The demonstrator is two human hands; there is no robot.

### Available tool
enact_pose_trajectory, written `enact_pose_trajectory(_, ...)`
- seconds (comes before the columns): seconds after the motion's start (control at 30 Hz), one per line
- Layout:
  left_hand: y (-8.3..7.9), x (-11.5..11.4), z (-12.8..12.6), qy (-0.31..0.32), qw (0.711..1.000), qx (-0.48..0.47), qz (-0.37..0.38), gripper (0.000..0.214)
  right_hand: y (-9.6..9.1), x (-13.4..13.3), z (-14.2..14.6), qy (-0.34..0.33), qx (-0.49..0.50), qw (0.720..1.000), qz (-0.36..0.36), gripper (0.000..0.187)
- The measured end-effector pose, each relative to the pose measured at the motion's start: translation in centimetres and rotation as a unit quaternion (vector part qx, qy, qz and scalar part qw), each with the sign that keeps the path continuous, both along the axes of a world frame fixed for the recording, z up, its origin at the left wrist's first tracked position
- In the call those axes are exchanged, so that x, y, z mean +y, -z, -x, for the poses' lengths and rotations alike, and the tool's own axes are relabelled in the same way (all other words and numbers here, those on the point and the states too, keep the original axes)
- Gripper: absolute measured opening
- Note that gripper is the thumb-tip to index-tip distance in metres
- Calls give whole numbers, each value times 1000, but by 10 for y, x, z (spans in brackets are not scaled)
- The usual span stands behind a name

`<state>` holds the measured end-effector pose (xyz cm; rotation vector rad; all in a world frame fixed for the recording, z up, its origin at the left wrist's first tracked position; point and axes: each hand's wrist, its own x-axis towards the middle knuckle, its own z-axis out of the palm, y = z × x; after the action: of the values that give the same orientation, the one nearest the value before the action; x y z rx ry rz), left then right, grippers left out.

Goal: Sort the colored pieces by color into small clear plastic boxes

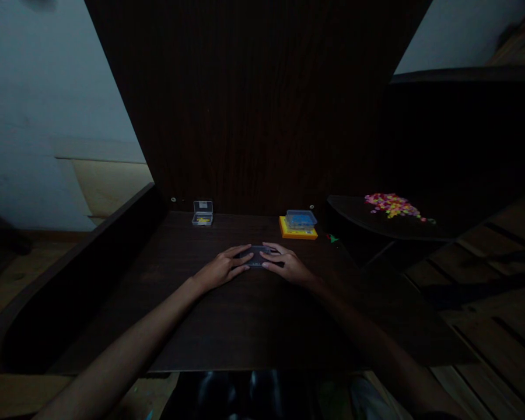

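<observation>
A clear plastic box (pixel 256 255) lies on the dark desk in front of me, its lid looking closed. My left hand (pixel 222 267) grips its left end, thumb at the near edge and fingers over the top and far edge. On the right end, my right hand (pixel 289 265) holds it the same way. What is inside the box is too dark to make out. Farther left stands a small clear case (pixel 202 214) with its lid up and yellow pieces in it.
Toward the back right, a clear box with blue contents (pixel 301 219) rests on a yellow-orange box (pixel 298 234). Many colourful small pieces (pixel 394 206) are heaped on a side shelf (pixel 354 211). A raised side panel (pixel 91 256) borders the desk (pixel 227 326) on the left; a tall board rises behind.
</observation>
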<state>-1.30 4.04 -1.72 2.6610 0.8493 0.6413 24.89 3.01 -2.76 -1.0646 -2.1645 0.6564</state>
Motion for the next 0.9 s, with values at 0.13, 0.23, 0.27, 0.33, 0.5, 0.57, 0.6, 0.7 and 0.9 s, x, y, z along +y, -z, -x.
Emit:
enact_pose_trajectory(0.13, 1, -1, 0, -12, 1000, -7, 6, 43, -4, -1, 2, 18, -13, 1000, 2, 40)
enact_pose_trajectory(0.23, 1, -3, -1, -34, 999, -18, 21, 50, -7, -1, 4, 24, -26, 999, -4, 48)
enact_pose_trajectory(0.27, 1, -3, -1, -40, 998, -27, 28, 53, -8, -1, 5, 24, -28, 999, -7, 52)
enact_pose_trajectory(0.33, 1, -3, -2, -49, 997, -46, 43, 60, -10, 0, 8, 24, -29, 999, -17, 56)
enact_pose_trajectory(0.5, 1, -4, -2, -56, 994, -65, 66, 68, -17, 3, 12, 5, -32, 999, -24, 49)
enact_pose_trajectory(0.57, 1, -5, -2, -62, 993, -68, 68, 77, -20, 5, 11, -3, -31, 999, -26, 47)
enact_pose_trajectory(0.6, 1, -5, -2, -67, 993, -70, 68, 82, -22, 7, 9, -3, -28, 999, -32, 47)
enact_pose_trajectory(0.7, 0, -6, -2, -86, 991, -72, 73, 94, -33, 15, -5, 19, -22, 998, -56, 45)
enact_pose_trajectory(0.9, 0, -5, -2, -89, 992, -35, 80, 82, -72, 49, -64, 76, -34, 988, -126, 43)
